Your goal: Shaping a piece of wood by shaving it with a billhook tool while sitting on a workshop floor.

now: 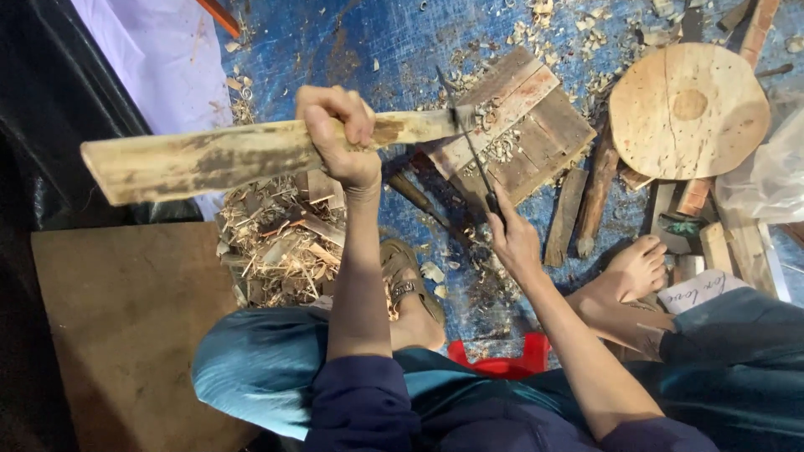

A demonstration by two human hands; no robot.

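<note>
My left hand [342, 138] grips a long, flat, weathered wooden plank [201, 159] around its middle, holding it level above the floor. One end of the plank rests on a square wooden chopping block [536, 125]. My right hand [512, 238] holds the dark handle of a long thin blade [465, 125]. The blade's edge meets the plank near its right end, over the block. Curled shavings lie on the block.
A heap of wood chips and offcuts [280, 238] lies under the plank. A round wooden disc [688, 109] sits at the upper right beside sticks and a clear plastic bag [775, 172]. A brown board [126, 326] lies at lower left. My sandalled foot [410, 289] rests on the blue tarpaulin [402, 42].
</note>
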